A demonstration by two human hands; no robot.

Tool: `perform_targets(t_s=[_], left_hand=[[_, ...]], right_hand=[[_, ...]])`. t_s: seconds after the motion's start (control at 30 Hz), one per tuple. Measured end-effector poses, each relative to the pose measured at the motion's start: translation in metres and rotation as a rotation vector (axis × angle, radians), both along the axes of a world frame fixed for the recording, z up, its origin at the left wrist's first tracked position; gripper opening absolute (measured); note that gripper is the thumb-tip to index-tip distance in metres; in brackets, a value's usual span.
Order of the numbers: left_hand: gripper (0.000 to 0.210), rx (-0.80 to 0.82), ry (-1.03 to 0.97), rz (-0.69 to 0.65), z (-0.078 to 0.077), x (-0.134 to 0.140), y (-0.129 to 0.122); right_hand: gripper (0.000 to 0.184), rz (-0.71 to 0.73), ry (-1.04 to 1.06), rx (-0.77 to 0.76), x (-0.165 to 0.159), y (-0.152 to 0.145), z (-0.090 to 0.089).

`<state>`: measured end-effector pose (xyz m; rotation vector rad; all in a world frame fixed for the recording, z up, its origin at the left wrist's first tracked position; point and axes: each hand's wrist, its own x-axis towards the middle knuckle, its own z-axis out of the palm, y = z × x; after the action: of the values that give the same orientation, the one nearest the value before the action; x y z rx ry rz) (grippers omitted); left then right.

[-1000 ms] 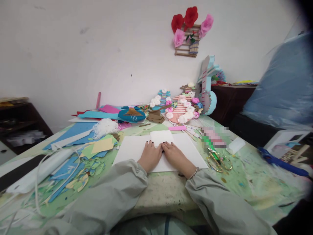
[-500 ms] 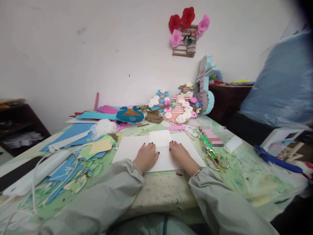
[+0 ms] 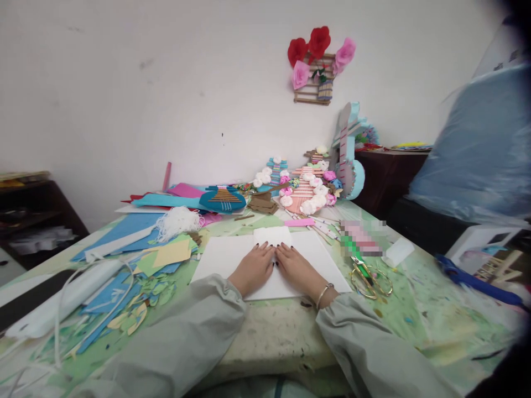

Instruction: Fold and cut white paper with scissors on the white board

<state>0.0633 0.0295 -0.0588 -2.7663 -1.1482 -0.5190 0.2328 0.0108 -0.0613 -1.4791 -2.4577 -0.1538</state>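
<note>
A large white sheet (image 3: 224,251) lies flat in front of me. On its middle is a smaller white piece of paper (image 3: 271,235), its upper part showing beyond my fingertips and its lower part covered. My left hand (image 3: 254,269) lies with fingers stretched on the lower part of this paper. Beside it my right hand (image 3: 302,272), with a bracelet (image 3: 324,296) at the wrist, rests the same way. The fingertips of both hands come close together at the middle. Neither hand grips anything.
Gold-handled scissors (image 3: 369,279) lie to the right, near a small white block (image 3: 399,252) and a blue glue gun (image 3: 477,282). On the left are paper scraps (image 3: 160,284), a tangle of white string (image 3: 179,223) and a white cable (image 3: 58,326). Paper crafts (image 3: 309,190) stand at the back.
Both hands have slid inward along the small paper, so their fingertips now nearly meet. The view has tilted up slightly.
</note>
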Motion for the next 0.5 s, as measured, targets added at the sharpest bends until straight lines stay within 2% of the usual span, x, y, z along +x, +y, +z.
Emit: perform_targets(t_s=[0.13,0.3,0.4,0.5], left_hand=[[0.031,-0.046,0.04,0.067,0.006,0.003,-0.002],[0.027,0.039,0.093,0.194,0.015,0.007,-0.01],[0.028,0.033,0.095,0.211,0.017,0.004,-0.011],[0.025,-0.041,0.069,0.217,0.019,-0.003,-0.006]], right_hand=[[0.042,-0.011,0.074,-0.067,-0.001,-0.001,0.004],[0.04,-0.045,0.154,-0.112,0.001,-0.003,0.009],[0.04,-0.032,0.175,-0.144,0.009,-0.002,0.008],[0.039,-0.06,0.167,-0.156,0.02,-0.001,0.01]])
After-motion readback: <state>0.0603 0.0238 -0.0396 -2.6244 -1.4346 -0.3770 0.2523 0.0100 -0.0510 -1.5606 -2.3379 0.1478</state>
